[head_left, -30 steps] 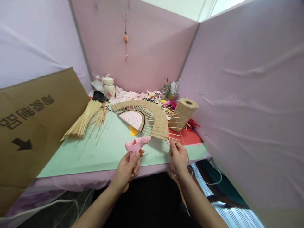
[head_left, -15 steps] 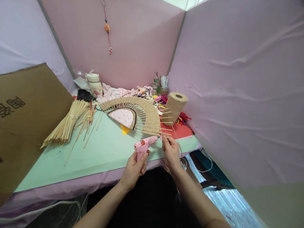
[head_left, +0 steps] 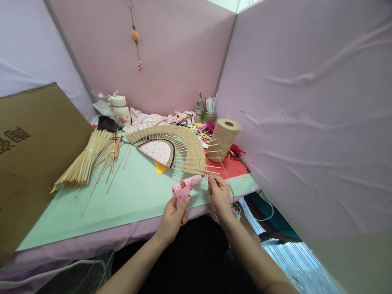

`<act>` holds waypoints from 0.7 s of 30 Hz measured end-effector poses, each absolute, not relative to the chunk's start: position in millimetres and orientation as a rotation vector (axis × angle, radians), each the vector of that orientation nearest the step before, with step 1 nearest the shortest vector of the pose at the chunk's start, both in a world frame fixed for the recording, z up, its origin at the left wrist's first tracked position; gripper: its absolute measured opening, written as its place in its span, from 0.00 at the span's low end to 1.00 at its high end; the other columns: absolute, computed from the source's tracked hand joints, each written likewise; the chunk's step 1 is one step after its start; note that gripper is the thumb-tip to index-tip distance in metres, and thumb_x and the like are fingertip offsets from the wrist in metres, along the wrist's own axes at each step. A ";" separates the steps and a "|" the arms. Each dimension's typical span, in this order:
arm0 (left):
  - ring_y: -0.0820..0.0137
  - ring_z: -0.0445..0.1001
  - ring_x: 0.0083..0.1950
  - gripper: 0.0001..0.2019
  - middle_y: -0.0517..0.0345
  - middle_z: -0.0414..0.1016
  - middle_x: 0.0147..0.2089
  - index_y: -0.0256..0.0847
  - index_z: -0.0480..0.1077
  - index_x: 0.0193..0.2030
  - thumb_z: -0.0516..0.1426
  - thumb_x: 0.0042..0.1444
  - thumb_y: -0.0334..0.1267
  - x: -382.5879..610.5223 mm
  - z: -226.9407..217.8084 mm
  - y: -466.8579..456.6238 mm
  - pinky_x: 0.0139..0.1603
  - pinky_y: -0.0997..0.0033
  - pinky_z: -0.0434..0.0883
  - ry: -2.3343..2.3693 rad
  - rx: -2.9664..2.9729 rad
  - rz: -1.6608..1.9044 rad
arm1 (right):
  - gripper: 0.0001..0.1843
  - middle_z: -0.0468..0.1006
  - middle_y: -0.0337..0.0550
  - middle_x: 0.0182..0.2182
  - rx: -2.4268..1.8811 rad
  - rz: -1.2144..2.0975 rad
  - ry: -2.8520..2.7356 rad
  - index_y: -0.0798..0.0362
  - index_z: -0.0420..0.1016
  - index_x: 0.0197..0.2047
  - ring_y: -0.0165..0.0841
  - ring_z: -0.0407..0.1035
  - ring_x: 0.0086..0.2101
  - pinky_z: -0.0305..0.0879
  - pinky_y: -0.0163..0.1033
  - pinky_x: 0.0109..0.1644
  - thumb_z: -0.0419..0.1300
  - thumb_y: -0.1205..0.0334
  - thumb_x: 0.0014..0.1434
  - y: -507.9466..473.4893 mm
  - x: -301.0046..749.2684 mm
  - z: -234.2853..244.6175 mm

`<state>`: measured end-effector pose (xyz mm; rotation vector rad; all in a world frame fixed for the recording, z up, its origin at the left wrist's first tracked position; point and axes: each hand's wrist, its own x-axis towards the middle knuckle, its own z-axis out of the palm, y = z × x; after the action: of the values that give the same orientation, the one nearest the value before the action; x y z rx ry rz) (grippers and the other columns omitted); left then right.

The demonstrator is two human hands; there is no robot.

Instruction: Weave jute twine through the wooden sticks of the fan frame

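My left hand (head_left: 174, 217) is closed round the handle of a pink glue gun (head_left: 186, 187), its nozzle pointing right toward the fan's lower right corner. A woven semicircular fan (head_left: 194, 153) lies on the green table covering, thin sticks poking out past its twine edge. At its centre sits a dotted pink fabric piece (head_left: 157, 152) bordered in black. My right hand (head_left: 219, 196) pinches at that lower right corner, by the last stick; the fingertips hide just what is gripped, stick or twine. A strand of twine (head_left: 232, 190) runs past this hand from the spool (head_left: 223, 141).
A tied bundle of thin sticks (head_left: 84, 163) and loose sticks lie left, beside a large cardboard sheet (head_left: 39, 163). Behind the fan stand a white bottle (head_left: 120, 110), crumpled pink cloth (head_left: 147, 118) and small pots (head_left: 210, 115). Red paper (head_left: 234, 169) lies under the spool.
The whole view has shifted slightly. Both hands hold nearly the same pose, with the glue gun's nozzle still close to the fan's corner.
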<state>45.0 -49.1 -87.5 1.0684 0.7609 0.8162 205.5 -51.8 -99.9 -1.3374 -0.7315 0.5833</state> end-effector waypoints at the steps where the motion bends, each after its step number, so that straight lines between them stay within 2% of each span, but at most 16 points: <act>1: 0.82 0.49 0.16 0.27 0.74 0.54 0.15 0.37 0.63 0.40 0.58 0.51 0.62 45.1 -87.8 -48.9 0.17 0.80 0.48 0.761 1.074 0.815 | 0.19 0.61 0.31 0.18 -1.338 0.579 -0.730 0.54 0.73 0.31 0.26 0.51 0.21 0.49 0.34 0.25 0.61 0.44 0.56 -51.6 205.6 -100.2; 11: 0.82 0.50 0.16 0.25 0.74 0.55 0.15 0.37 0.62 0.37 0.57 0.53 0.61 44.6 -94.3 -49.1 0.18 0.79 0.49 0.765 1.103 0.805 | 0.22 0.64 0.34 0.17 -1.380 0.513 -0.763 0.55 0.76 0.32 0.28 0.55 0.22 0.52 0.35 0.27 0.59 0.42 0.56 -50.4 206.5 -102.4; 16: 0.82 0.50 0.16 0.23 0.73 0.55 0.15 0.38 0.62 0.37 0.58 0.54 0.59 43.9 -96.0 -49.2 0.18 0.80 0.49 0.761 1.112 0.805 | 0.21 0.62 0.32 0.17 -1.363 0.544 -0.745 0.54 0.75 0.32 0.27 0.52 0.21 0.50 0.34 0.26 0.60 0.43 0.56 -51.5 205.0 -100.4; 21: 0.80 0.52 0.17 0.25 0.73 0.56 0.17 0.36 0.65 0.43 0.58 0.55 0.58 43.3 -97.6 -49.4 0.18 0.80 0.51 0.784 1.156 0.792 | 0.19 0.59 0.31 0.17 -1.336 0.586 -0.715 0.54 0.74 0.32 0.27 0.51 0.21 0.48 0.34 0.25 0.61 0.44 0.56 -53.0 202.5 -96.3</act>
<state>43.3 -49.4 -97.6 1.1555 0.7838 0.7919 202.5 -53.0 -96.3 -1.3358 -0.7152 0.5858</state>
